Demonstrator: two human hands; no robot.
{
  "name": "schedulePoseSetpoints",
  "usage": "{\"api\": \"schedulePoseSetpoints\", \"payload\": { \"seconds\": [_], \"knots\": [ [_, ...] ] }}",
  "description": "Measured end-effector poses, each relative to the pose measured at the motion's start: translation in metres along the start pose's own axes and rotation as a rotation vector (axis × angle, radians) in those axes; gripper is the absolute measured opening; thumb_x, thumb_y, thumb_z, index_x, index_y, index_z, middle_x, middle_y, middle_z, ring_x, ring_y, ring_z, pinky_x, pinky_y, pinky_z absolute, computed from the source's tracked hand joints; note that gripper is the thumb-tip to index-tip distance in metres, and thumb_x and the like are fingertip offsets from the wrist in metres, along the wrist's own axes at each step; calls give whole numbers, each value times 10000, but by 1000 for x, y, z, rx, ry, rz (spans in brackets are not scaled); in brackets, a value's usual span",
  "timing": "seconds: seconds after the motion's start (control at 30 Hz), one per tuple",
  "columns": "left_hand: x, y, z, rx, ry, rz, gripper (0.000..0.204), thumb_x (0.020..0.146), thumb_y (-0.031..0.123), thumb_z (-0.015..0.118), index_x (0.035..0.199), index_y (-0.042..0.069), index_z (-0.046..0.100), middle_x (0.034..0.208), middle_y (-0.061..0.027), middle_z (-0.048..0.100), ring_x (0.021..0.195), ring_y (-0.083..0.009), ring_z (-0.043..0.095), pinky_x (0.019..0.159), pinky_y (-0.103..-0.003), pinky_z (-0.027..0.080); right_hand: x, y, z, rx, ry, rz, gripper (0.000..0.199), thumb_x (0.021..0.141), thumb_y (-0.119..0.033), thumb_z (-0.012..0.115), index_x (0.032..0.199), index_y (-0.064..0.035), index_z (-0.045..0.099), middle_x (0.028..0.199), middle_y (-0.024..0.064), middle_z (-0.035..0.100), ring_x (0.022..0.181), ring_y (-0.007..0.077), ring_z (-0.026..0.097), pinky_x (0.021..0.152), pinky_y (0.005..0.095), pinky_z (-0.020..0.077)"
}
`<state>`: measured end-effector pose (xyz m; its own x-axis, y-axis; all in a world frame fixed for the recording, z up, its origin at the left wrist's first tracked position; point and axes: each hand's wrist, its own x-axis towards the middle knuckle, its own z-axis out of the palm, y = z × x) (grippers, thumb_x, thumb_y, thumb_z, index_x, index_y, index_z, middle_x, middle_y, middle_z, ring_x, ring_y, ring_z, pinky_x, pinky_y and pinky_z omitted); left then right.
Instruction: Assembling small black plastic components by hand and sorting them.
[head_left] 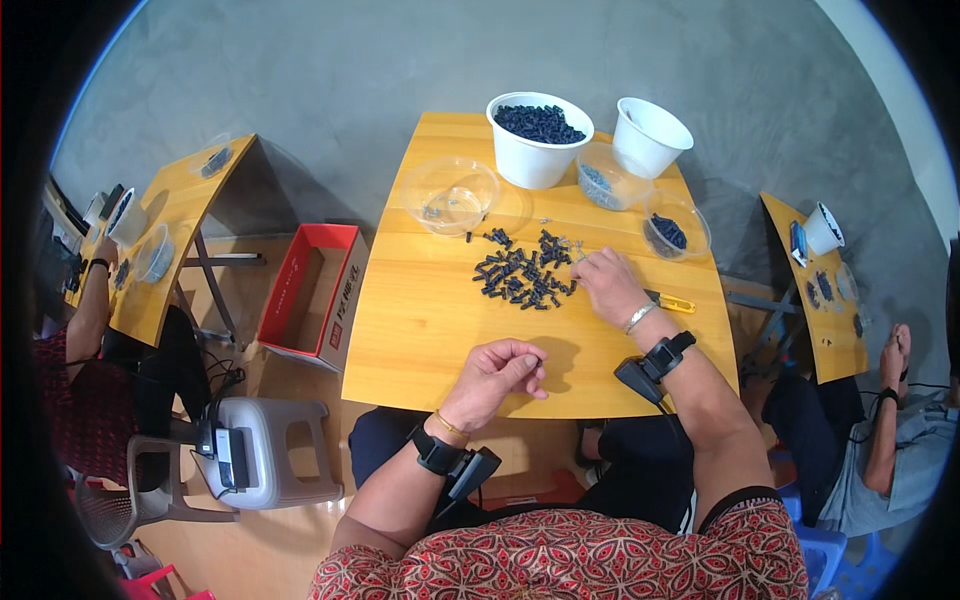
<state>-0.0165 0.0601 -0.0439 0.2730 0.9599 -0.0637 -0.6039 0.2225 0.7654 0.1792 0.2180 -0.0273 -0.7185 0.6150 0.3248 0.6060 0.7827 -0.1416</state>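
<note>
Near the table's front edge, my left hand (494, 380) is closed in a pinch on a small black plastic piece (540, 363), mostly hidden by the fingertips. My right hand (610, 287) reaches to the right side of a loose pile of black plastic pieces (518, 272). Its fingers are bent together beside a few small silvery screws (574, 246), and whatever they grip is hidden. Just right of that hand lies a yellow utility knife (676, 303), partly behind the wrist.
Along the back stand a white tub (528, 168) heaped with black pieces and another white tub (645, 150). Clear bowls hold screws (622, 200), black pieces (690, 252) and a few silvery bits (412, 210). A red-lined box (345, 310) sits left; people work at both side tables.
</note>
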Motion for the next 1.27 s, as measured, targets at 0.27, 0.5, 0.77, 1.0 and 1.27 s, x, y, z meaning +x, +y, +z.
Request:
{"api": "schedulePoseSetpoints", "payload": {
  "seconds": [0.27, 0.5, 0.77, 1.0, 1.27],
  "knots": [
    [1, -1, -1, -34, 21, 2, 147, 881, 65, 487, 968, -11, 578, 797, -76, 585, 656, -124, 555, 680, -324, 537, -21, -8, 4, 17, 8, 148, 54, 745, -4, 480, 791, -32, 484, 794, 152, 514, 789, 325, 480, 710, 402, 408],
    [2, -2, -2, -52, 23, 2, 147, 881, 71, 490, 963, -16, 575, 796, -78, 585, 653, -128, 561, 681, -325, 537, -24, -22, -31, 109, 273, 134, 25, 763, -12, 483, 783, -26, 479, 756, 154, 492, 771, 335, 469, 690, 402, 398],
    [5, -2, -2, -128, 39, -5, 150, 883, 94, 497, 944, -18, 578, 788, -69, 579, 649, -123, 554, 682, -324, 536, -53, 0, -20, 413, 235, 381, 197, 768, -10, 516, 965, -4, 527, 780, 112, 548, 713, 226, 535, 666, 307, 437],
    [5, -1, -5, -200, 48, 6, 162, 880, 108, 500, 950, -18, 575, 794, -69, 568, 683, -127, 553, 704, -326, 530, -65, 4, -6, 440, 239, 493, 173, 758, 19, 521, 929, -3, 535, 809, 136, 582, 756, 244, 584, 681, 309, 467],
    [3, -1, -5, -182, 21, -2, 152, 868, 83, 515, 969, -10, 582, 757, -40, 558, 674, -122, 539, 704, -322, 531, -56, 18, -5, 178, 98, 532, 161, 763, -44, 561, 922, -23, 548, 841, 162, 600, 800, 262, 594, 715, 375, 462]
  ]
}}
